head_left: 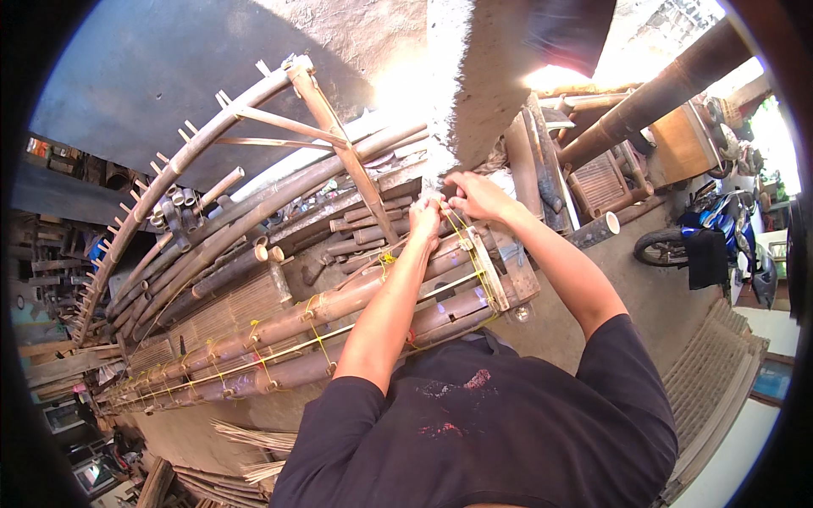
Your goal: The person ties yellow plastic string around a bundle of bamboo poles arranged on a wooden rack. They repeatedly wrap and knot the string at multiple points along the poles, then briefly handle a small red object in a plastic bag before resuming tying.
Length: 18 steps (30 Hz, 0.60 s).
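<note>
Two long brown bamboo poles (296,311) lie side by side in front of me, with yellow cord (318,340) looped around them at intervals. A flat light wooden crosspiece (489,269) spans their right-hand end. Just beyond that end, my left hand (426,218) is closed, with fingers pressed together at the yellow cord. My right hand (479,197) meets it from the right, its fingers bent and pinching at the same cord. From between the hands the cord runs down to the pole end. My fingers partly hide the cord's held part.
A curved bamboo frame with pegs (161,182) rises at the left, before stacked bamboo poles (229,229). A thick slanted pole (660,93) crosses the upper right. A blue motorcycle (720,224) stands at the right, above slatted bamboo panels (707,372). Thin sticks (254,436) lie lower left.
</note>
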Motion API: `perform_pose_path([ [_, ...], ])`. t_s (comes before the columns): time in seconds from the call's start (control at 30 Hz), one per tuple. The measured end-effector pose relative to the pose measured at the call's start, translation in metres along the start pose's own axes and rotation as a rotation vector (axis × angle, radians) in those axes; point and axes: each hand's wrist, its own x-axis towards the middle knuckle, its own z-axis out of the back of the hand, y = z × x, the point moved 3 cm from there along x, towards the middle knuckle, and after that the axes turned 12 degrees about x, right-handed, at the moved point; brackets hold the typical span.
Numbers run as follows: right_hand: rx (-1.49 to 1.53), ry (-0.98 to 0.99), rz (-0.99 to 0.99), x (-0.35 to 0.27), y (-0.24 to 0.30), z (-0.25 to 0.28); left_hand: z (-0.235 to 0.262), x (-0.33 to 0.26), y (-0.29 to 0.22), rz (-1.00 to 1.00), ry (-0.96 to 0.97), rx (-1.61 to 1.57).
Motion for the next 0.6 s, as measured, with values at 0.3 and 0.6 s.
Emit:
perform_pose_path([
  [0.3,0.451,0.256,-0.248,-0.006,-0.047,-0.019,-0.002,0.001,-0.023,-0.337,-0.007,0.319],
  [0.6,0.3,-0.035,0.181,0.067,0.017,0.047,-0.011,-0.036,-0.067,-0.012,0.207,0.554],
])
